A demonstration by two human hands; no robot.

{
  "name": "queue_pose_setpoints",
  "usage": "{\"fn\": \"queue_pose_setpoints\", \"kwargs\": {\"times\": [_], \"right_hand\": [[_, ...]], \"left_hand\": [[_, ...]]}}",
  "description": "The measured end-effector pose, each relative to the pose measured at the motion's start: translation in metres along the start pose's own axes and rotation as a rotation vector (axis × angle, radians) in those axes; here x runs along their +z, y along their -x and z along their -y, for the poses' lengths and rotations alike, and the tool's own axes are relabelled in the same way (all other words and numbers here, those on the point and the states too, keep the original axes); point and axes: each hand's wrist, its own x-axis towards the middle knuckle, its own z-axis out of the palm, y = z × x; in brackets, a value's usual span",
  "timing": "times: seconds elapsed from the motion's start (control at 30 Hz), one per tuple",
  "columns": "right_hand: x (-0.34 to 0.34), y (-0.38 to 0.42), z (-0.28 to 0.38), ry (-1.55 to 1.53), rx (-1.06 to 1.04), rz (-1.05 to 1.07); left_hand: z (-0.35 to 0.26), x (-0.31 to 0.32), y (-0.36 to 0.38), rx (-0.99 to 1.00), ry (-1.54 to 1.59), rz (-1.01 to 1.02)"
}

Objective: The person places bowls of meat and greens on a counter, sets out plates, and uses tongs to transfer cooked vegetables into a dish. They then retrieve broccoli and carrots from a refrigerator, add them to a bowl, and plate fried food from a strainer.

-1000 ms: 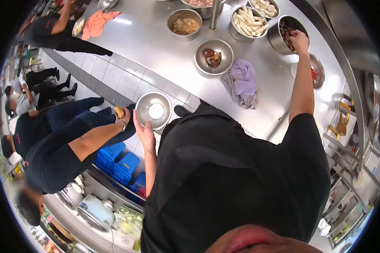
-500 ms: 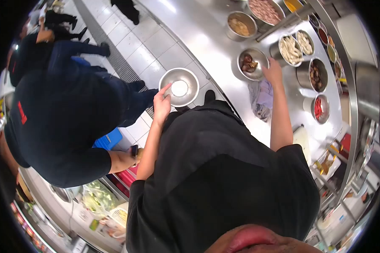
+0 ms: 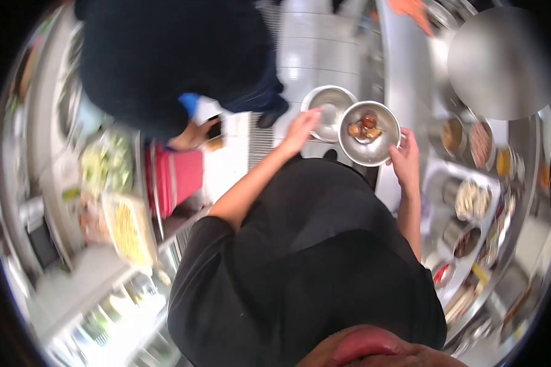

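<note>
My left hand (image 3: 302, 131) grips the near left rim of a metal bowl (image 3: 319, 98), whose bottom shows a pale, bright patch. In my right hand (image 3: 405, 155) is a second metal bowl (image 3: 371, 155), pinched at its right rim. Several glossy reddish-brown food pieces (image 3: 365, 128) lie in that bowl. The right bowl overlaps the edge of the left one in this view. Both bowls are in front of my body, over the floor.
A person in dark clothing (image 3: 177, 55) stands close on my left, one hand near red drawers (image 3: 187, 173). To my right, the steel counter holds pots of white strips (image 3: 471, 199), minced meat (image 3: 481, 145) and red strips (image 3: 444, 275). A tray of yellow food (image 3: 130, 229) sits at left.
My right hand has taken its bowl off the counter and brought it beside the left bowl. The view has turned left, and the person on that side now appears higher in it.
</note>
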Motion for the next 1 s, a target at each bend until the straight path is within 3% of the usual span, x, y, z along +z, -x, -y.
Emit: {"fn": "queue_pose_setpoints", "kwargs": {"times": [0.07, 0.13, 0.2, 0.33, 0.37, 0.53, 0.6, 0.67, 0.7, 0.77, 0.87, 0.93, 1.0], "right_hand": [[0.039, -0.012, 0.014, 0.069, -0.061, 0.108], [0.066, -0.027, 0.017, 0.102, -0.102, 0.327], [0.086, -0.038, 0.017, 0.128, -0.115, 0.460], [0.096, -0.064, 0.014, 0.284, -0.262, 0.658], [0.106, -0.071, 0.013, 0.378, -0.289, 0.697], [0.181, -0.042, 0.047, 0.522, -0.427, 0.925], [0.229, -0.019, 0.054, 0.555, -0.456, 0.997], [0.285, 0.012, 0.061, 0.563, -0.391, 1.248], [0.316, 0.029, 0.063, 0.575, -0.399, 1.248], [0.381, 0.063, 0.065, 0.489, -0.481, 1.442], [0.483, 0.097, 0.047, 0.331, -0.467, 1.553], [0.543, 0.119, 0.064, 0.490, -0.670, 1.514], [0.602, 0.127, 0.066, 0.426, -0.842, 1.449]], "left_hand": [[-0.014, 0.000, 0.018, 0.058, 0.234, 0.014], [-0.005, -0.011, 0.021, 0.135, 0.025, -0.028], [0.016, -0.021, 0.029, 0.231, 0.068, -0.226], [-0.008, -0.045, 0.097, 0.124, -0.030, -0.418], [0.008, -0.058, 0.110, 0.219, -0.029, -0.456], [0.048, -0.100, 0.213, 0.192, 0.253, -0.725], [0.057, -0.117, 0.259, 0.209, 0.211, -0.766], [0.069, -0.132, 0.301, 0.159, 0.385, -0.941], [0.078, -0.142, 0.321, 0.170, 0.395, -0.943], [0.098, -0.161, 0.365, 0.234, 0.659, -1.053], [0.126, -0.189, 0.433, 0.257, 0.654, -1.200], [0.131, -0.202, 0.476, 0.247, 0.683, -1.296], [0.103, -0.207, 0.511, 0.306, 0.710, -1.466]]}}
